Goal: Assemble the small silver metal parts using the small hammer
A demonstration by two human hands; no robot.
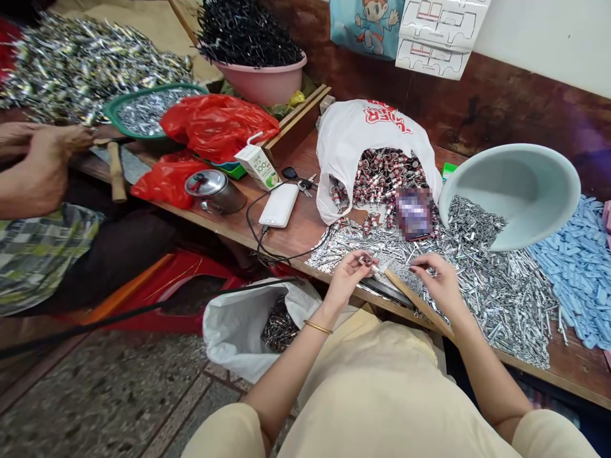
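Note:
My left hand (354, 273) is closed in a pinch on a small red-and-silver metal part (366, 259) above the table's front edge. To its right, my right hand (440, 280) has its thumb and forefinger close together; anything between them is too small to make out. A wooden-handled tool (415, 299) lies between my hands, its handle slanting toward my right forearm and its head end partly hidden near my left fingers. Loose silver metal pieces (506, 305) are heaped around and beyond both hands. Behind them, a white plastic bag (382, 121) spills red-and-silver parts (386, 172).
A grey-green basin (548, 191) lies tipped by light-blue pieces (577, 267). A phone (414, 213), white power bank (280, 205), cable, drink carton (258, 164) and metal mug (222, 194) stand leftward. A white sack (229, 331) sits below. A co-worker's hands (42, 152) are near a hammer (116, 172).

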